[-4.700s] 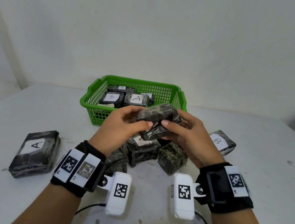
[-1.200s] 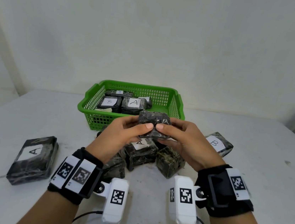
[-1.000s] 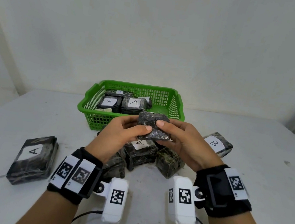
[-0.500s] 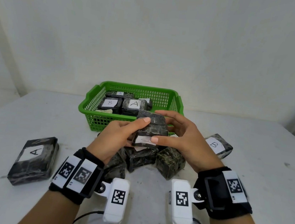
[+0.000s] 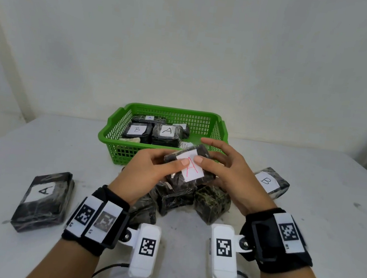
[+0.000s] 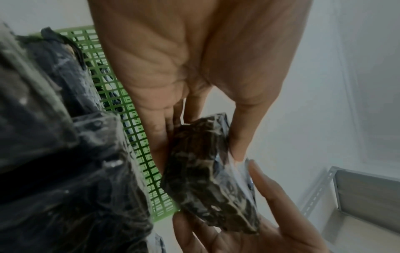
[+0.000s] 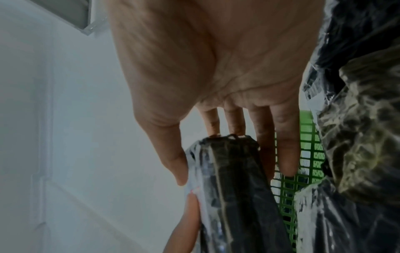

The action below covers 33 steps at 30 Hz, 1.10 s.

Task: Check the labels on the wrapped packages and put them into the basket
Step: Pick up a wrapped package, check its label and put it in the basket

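A dark plastic-wrapped package (image 5: 179, 180) is held just above the table, in front of the green basket (image 5: 112, 127). Its white label (image 5: 191, 168), marked with a red A, faces up toward me. My left hand (image 5: 163, 166) grips its left end, thumb on the label's edge and fingers underneath. My right hand (image 5: 216, 166) pinches the right end, thumb on the label and fingers stretched out behind. The left wrist view shows the package (image 6: 207, 171) between thumb and fingers; the right wrist view shows this package (image 7: 233, 171) pinched the same way.
The basket holds several wrapped packages, among them one labelled B (image 5: 137, 131) and one labelled A (image 5: 167, 133). On the table lie a package marked A (image 5: 43, 200) at the left, one marked B (image 5: 269, 181) at the right, and a small pile (image 5: 211, 202) under my hands.
Both hands have turned the package over. Its dark side showed before; now the white label with the red A faces up. The right fingers have spread out behind it.
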{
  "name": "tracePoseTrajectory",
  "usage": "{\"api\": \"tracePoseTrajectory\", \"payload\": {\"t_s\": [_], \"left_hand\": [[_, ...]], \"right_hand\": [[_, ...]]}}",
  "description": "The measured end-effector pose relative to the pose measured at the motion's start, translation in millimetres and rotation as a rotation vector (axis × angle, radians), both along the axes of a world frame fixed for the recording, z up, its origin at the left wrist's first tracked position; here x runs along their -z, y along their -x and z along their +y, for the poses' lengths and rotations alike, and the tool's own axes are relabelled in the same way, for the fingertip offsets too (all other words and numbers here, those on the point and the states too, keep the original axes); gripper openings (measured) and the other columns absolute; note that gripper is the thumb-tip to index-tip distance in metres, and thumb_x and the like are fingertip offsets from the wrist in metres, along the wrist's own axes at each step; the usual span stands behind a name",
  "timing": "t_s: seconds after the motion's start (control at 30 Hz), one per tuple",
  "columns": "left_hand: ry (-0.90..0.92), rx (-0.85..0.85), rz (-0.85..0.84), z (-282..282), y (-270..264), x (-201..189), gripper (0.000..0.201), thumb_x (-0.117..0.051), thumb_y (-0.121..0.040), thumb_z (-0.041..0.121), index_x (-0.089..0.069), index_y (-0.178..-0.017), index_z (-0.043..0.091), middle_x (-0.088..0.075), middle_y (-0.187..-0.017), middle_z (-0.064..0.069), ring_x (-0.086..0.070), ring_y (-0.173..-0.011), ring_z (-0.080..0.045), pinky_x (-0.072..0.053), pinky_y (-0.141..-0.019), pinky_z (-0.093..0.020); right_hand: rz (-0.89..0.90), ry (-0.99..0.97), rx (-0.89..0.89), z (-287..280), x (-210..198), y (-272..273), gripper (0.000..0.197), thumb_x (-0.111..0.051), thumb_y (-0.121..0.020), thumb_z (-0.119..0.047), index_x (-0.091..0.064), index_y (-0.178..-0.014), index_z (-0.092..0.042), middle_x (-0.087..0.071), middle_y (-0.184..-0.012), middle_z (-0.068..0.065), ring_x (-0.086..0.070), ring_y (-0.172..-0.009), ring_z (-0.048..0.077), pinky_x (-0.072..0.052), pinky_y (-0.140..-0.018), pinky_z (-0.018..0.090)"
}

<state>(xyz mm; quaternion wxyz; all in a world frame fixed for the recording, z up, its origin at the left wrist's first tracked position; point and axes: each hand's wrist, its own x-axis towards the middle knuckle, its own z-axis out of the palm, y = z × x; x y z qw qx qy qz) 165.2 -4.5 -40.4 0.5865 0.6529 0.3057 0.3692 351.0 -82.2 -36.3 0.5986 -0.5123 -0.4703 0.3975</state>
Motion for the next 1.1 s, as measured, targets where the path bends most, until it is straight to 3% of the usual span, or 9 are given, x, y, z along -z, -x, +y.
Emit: {"api": "tracePoseTrajectory", "payload": {"t_s": [0.1, 0.23, 0.37, 0.53, 0.67, 0.8, 0.93, 1.03, 1.1], "left_hand": [[-0.035, 0.007, 0.053, -5, -1, -4, 0.031, -0.077, -0.083, 0.027, -0.075, -0.112, 0.015, -0.077, -0.106, -0.004, -0.072, -0.104, -0.024, -0.052, -0.1, -0.05], [-0.085, -0.009, 0.116, -8, 4, -17, 0.036, -0.074, -0.081, 0.039, -0.075, -0.11, 0.018, -0.077, -0.103, -0.001, -0.074, -0.099, -0.022, -0.055, -0.096, -0.048], [-0.163, -0.12, 0.22, 3, 21, -37, 0.044, -0.062, -0.081, 0.056, -0.071, -0.112, 0.026, -0.076, -0.102, 0.006, -0.073, -0.096, -0.015, -0.06, -0.086, -0.035], [-0.235, -0.41, 0.288, 56, 53, -66, 0.022, -0.068, -0.088, 0.042, -0.071, -0.107, 0.031, -0.07, -0.11, 0.01, -0.064, -0.107, -0.012, -0.049, -0.098, -0.035], [-0.206, -0.514, 0.534, 114, 58, -65, 0.052, -0.071, -0.086, 0.039, -0.06, -0.131, 0.015, -0.06, -0.133, -0.005, -0.056, -0.121, -0.023, -0.042, -0.099, -0.034], [-0.111, -0.491, 0.729, 150, 58, -53, 0.074, -0.069, -0.087, 0.037, -0.038, -0.147, 0.006, -0.044, -0.149, -0.014, -0.045, -0.134, -0.032, -0.04, -0.105, -0.037], [-0.076, -0.41, 0.864, 164, 51, -42, 0.046, -0.064, -0.086, 0.026, -0.05, -0.122, -0.001, -0.056, -0.115, -0.017, -0.057, -0.099, -0.031, -0.043, -0.074, -0.03], [-0.087, -0.394, 0.869, 173, 50, -38, 0.04, -0.057, -0.089, 0.017, -0.053, -0.123, -0.005, -0.062, -0.114, -0.021, -0.061, -0.096, -0.033, -0.043, -0.069, -0.03], [-0.119, -0.404, 0.876, 178, 52, -38, 0.026, -0.05, -0.093, 0.012, -0.058, -0.112, -0.004, -0.061, -0.102, -0.019, -0.057, -0.086, -0.03, -0.042, -0.066, -0.029]], "right_hand": [[-0.095, -0.001, 0.02, 0, 0, -3, 0.037, -0.081, -0.088, -0.025, -0.072, -0.124, -0.028, -0.077, -0.113, 0.005, -0.077, -0.102, 0.023, -0.063, -0.089, 0.043], [-0.069, 0.031, 0.009, 6, -2, -5, 0.036, -0.082, -0.087, -0.027, -0.073, -0.121, -0.016, -0.079, -0.112, 0.01, -0.076, -0.106, 0.03, -0.058, -0.097, 0.054], [0.04, 0.066, 0.064, 16, -10, -4, 0.045, -0.079, -0.089, -0.025, -0.066, -0.127, -0.004, -0.08, -0.108, 0.012, -0.076, -0.102, 0.032, -0.062, -0.087, 0.045], [0.123, 0.089, 0.152, 41, -29, -3, 0.039, -0.079, -0.09, -0.026, -0.07, -0.119, -0.002, -0.078, -0.112, 0.014, -0.077, -0.101, 0.03, -0.063, -0.073, 0.032], [-0.017, 0.181, 0.175, 77, -33, 5, 0.039, -0.081, -0.088, -0.031, -0.075, -0.112, 0.0, -0.079, -0.108, 0.013, -0.076, -0.103, 0.029, -0.064, -0.087, 0.041], [-0.182, 0.295, 0.211, 112, -35, 18, 0.043, -0.078, -0.088, -0.037, -0.074, -0.109, 0.0, -0.079, -0.105, 0.011, -0.071, -0.082, 0.02, -0.054, -0.062, 0.029], [-0.231, 0.406, 0.157, 140, -43, 34, 0.043, -0.079, -0.089, -0.038, -0.072, -0.109, -0.001, -0.073, -0.101, 0.01, -0.071, -0.085, 0.026, -0.055, -0.059, 0.031], [-0.241, 0.474, 0.123, 153, -44, 40, 0.041, -0.078, -0.091, -0.033, -0.07, -0.115, -0.001, -0.074, -0.111, 0.013, -0.073, -0.092, 0.029, -0.062, -0.073, 0.038], [-0.299, 0.49, 0.132, 158, -43, 42, 0.034, -0.077, -0.093, -0.031, -0.068, -0.11, -0.002, -0.071, -0.096, 0.008, -0.068, -0.082, 0.023, -0.061, -0.072, 0.036]]}}
